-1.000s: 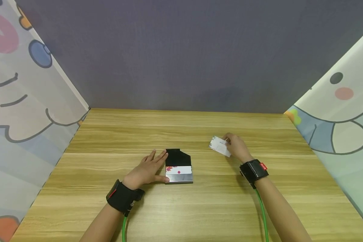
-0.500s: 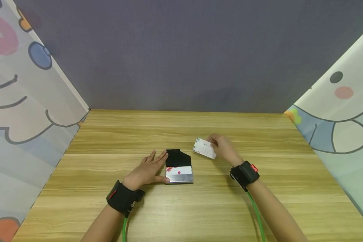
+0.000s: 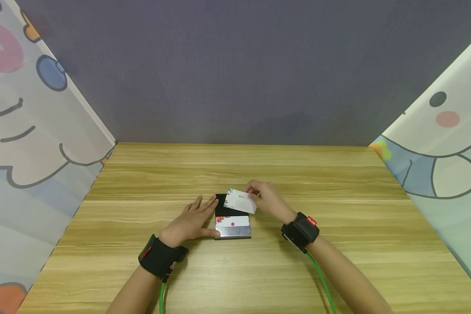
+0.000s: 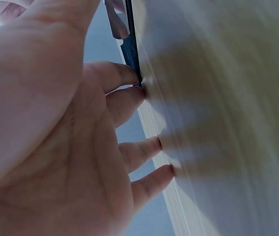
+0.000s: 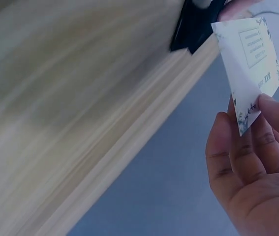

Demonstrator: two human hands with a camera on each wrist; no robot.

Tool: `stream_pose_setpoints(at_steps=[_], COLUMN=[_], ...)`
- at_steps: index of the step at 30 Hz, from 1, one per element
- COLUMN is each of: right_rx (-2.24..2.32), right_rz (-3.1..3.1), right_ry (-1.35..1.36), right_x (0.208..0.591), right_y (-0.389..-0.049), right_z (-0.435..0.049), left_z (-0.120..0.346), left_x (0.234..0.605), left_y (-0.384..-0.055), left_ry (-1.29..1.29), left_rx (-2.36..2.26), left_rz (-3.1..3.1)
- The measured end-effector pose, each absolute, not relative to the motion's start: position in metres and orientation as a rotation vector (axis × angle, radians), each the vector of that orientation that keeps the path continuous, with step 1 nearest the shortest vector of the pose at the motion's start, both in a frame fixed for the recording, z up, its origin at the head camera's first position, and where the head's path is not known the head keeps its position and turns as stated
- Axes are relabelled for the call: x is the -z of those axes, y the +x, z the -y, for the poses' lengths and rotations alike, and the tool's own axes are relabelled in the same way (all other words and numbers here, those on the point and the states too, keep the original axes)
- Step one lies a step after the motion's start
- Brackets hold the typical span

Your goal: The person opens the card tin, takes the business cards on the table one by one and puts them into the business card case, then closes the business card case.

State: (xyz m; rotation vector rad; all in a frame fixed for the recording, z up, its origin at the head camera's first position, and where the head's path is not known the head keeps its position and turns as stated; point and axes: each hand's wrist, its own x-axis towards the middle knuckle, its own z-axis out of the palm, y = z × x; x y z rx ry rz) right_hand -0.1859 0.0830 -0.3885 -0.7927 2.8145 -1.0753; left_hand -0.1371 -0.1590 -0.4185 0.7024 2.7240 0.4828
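A flat card case (image 3: pixel 233 232) with a silver front and a raised black flap lies on the table, a white card with pink flowers (image 3: pixel 238 220) tucked in it. My left hand (image 3: pixel 188 224) rests at its left side, fingers spread, the thumb on the case's lower left corner. In the left wrist view, the fingertips (image 4: pixel 138 96) touch the tabletop and the case's edge. My right hand (image 3: pixel 270 200) pinches a white business card (image 3: pixel 238 201) with leafy corners by its right end, between thumb and fingers. That card hangs over the black flap, covering part of it.
The wooden table (image 3: pixel 172 165) runs back to a dark grey panel (image 3: pixel 235 78). Cartoon-printed side panels stand at left (image 3: pixel 27 131) and right (image 3: pixel 447 144). A green cable (image 3: pixel 322 279) trails from the right wrist strap, another from the left.
My right hand has carried the business card leftward from the table's right side to over the case's flap. The left hand and the case have stayed in place.
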Motion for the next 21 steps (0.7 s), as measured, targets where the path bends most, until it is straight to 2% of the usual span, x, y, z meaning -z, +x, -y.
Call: stream_pose_setpoints(at_steps=[21], right_rx=[1.12], right_rz=[-2.69], right_ry=[-0.859], right_x=[0.396], right_y=[-0.176], right_z=[-0.063], left_z=[0.16], left_x=[0.418], left_y=[-0.137], left_ry=[0.695], left_rx=[-0.466], left_rz=[-2.726])
